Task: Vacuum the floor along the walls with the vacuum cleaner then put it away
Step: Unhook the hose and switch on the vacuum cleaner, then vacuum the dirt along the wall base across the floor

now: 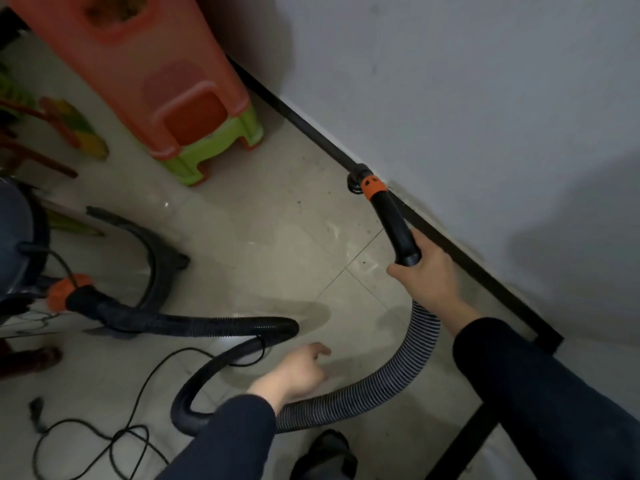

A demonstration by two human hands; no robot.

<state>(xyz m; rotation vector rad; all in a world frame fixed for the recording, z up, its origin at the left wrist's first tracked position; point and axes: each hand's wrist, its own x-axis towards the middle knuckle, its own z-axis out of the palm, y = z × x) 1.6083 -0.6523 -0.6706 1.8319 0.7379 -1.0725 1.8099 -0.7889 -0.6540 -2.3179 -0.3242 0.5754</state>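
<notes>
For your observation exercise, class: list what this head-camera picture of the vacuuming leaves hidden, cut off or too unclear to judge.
- Vacuum cleaner body: cut off by the left edge of the head view.
- Nozzle mouth: turned to the baseboard, so contact with the floor cannot be told.
- Hose: part hidden beneath the left hand and its sleeve.
- Wand end: covered by the right hand grip.
- Stacked stools: tops cropped by the top edge.

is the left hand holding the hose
No, the left hand hovers open above the ribbed hose without gripping it, while only the right hand holds the black nozzle tube.
</notes>
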